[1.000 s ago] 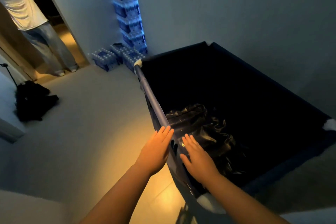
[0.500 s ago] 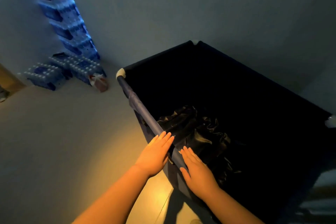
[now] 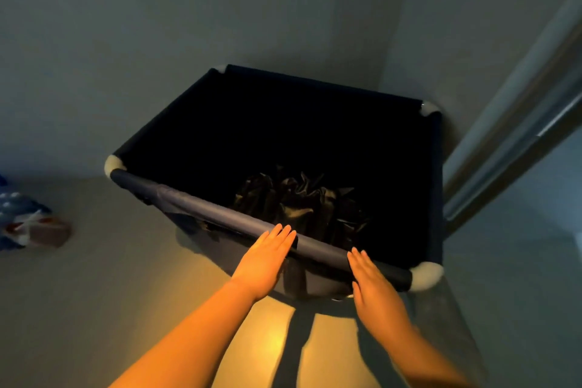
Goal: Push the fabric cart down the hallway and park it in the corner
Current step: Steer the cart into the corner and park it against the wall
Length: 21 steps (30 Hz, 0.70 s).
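A dark fabric cart (image 3: 315, 142) sits in a corner between two walls. The left hand (image 3: 266, 261) and right hand (image 3: 374, 285) rest flat, fingers extended, on its near rail (image 3: 220, 211), gripping nothing. Crumpled black plastic (image 3: 299, 201) lies inside.

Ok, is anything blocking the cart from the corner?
Nothing visible. The fabric cart already sits close against both walls of the corner; the floor beneath it is hidden. The water bottle packs lie off to the left.
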### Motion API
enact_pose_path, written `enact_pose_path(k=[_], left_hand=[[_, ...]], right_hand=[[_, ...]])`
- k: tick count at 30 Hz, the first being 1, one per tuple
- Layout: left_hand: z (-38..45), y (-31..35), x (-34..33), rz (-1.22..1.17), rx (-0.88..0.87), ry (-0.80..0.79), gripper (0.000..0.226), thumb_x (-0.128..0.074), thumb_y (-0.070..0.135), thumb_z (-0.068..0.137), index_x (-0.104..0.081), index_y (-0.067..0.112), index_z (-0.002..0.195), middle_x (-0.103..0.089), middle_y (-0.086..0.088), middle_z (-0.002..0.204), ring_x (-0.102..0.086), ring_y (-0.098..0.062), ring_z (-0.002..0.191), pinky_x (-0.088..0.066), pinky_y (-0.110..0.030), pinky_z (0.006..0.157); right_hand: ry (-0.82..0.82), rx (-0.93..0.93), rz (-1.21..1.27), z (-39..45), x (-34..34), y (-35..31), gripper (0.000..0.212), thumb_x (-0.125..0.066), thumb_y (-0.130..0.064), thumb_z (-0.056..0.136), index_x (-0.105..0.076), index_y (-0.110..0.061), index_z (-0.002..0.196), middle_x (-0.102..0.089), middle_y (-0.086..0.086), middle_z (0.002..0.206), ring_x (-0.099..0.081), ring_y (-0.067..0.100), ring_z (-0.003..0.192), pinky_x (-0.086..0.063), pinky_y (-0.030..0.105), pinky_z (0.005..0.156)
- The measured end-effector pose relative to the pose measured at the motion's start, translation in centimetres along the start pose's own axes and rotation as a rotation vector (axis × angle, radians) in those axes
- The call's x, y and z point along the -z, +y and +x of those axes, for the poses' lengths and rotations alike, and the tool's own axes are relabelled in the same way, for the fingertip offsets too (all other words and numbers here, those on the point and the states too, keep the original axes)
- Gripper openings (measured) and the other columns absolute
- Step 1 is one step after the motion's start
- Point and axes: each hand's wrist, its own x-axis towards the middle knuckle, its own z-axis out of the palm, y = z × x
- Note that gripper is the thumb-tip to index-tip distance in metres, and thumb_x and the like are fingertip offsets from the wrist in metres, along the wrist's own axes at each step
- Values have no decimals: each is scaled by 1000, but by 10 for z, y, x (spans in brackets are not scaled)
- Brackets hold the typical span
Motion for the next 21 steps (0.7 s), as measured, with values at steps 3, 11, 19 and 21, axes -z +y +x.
enact_pose_path(k=[3, 11, 19, 21], left_hand=[[6, -3, -3, 5, -33, -10, 59, -36, 16, 99, -2, 16, 148, 0, -4, 158, 4, -19, 144, 0, -33, 117], [0, -43, -16, 28, -4, -19, 63, -37, 8, 96, -3, 15, 148, -2, -3, 158, 1, -18, 144, 1, -32, 117], [15, -94, -30, 162, -282, 40, 98, -43, -21, 74, 8, 19, 147, 11, 0, 155, 6, -23, 143, 5, -37, 115], [22, -108, -29, 173, -295, 43, 98, -45, -20, 74, 4, 20, 148, 3, -1, 157, 2, -24, 144, 3, -41, 116]], right_hand=[[14, -74, -7, -9, -2, 5, 55, -38, -19, 99, -12, -19, 147, -9, -5, 157, -4, 9, 144, -20, 30, 117], [112, -152, -92, -4, -23, -9, 56, -37, -16, 99, -8, -17, 147, -5, -2, 158, -1, 16, 145, -11, 33, 116], [422, -125, -111, 13, -44, -5, 53, -69, 17, 72, -56, 3, 121, -60, 20, 125, -54, 39, 117, -35, 56, 100], [468, -133, -132, 17, -49, -7, 52, -69, 17, 72, -57, 2, 120, -61, 19, 123, -56, 38, 116, -34, 56, 101]])
